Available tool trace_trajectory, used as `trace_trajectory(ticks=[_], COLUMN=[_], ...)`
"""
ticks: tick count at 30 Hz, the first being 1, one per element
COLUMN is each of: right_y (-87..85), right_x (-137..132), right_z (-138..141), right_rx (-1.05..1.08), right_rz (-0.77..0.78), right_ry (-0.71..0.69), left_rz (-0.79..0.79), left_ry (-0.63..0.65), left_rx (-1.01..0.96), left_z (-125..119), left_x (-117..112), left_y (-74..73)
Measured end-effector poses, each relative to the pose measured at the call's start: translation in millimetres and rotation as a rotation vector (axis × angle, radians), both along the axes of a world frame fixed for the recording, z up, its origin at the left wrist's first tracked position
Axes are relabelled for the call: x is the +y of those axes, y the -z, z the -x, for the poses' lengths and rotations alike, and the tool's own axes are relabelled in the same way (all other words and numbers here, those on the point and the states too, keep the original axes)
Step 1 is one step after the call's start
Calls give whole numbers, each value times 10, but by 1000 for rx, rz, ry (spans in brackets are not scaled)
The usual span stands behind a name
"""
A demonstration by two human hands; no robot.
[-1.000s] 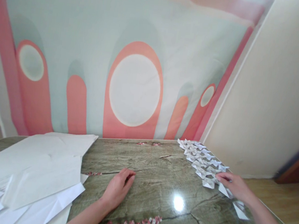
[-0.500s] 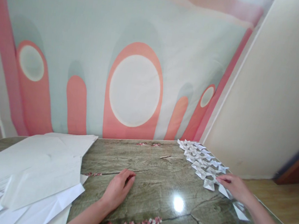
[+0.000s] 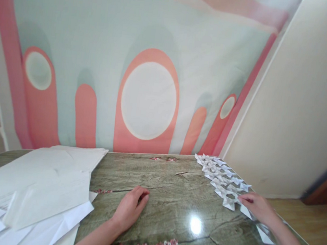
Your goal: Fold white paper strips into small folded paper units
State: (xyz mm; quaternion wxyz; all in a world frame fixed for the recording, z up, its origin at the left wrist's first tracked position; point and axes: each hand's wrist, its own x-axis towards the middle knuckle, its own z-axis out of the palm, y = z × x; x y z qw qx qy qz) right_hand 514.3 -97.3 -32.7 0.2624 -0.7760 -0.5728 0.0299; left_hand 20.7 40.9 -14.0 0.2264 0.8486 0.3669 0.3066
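My right hand [image 3: 257,207] reaches over the right side of the table, its thumb and fingertips pinched at a small folded white paper piece among several rows of similar ones. These folded paper pieces [image 3: 219,179] are pointed and stand close together along the table's right edge. A paper piece [image 3: 265,235] lies nearer to me, partly covered by my right wrist. Near the table's middle my left hand [image 3: 131,206] rests on the surface with its fingers curled together, and nothing shows in it.
On the left of the wood-patterned table [image 3: 156,177] lies a pile of large white paper sheets [image 3: 55,180], with folded white paper [image 3: 71,216] at its near side. A wall with a pink and green mural [image 3: 148,100] rises behind the table.
The view has shifted slightly. Both hands keep nearly the same place on the table, the right still at the folded paper pieces.
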Motion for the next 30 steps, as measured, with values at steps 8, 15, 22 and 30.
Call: trace_trajectory(ticks=[8, 15, 22, 30], right_y=[-109, -335, -517, -363], right_x=[-21, 27, 158, 39], right_z=[97, 413, 1700, 2892], right_rx=[-42, -103, -119, -25], right_rz=[-25, -123, -187, -80], right_ry=[4, -6, -313, -642], left_rz=[34, 40, 24, -20], left_ry=[2, -5, 8, -7], left_rx=[9, 9, 10, 61], left_z=[-1, -1, 0, -1], left_x=[-26, -35, -26, -64], left_y=[-47, -62, -37, -49])
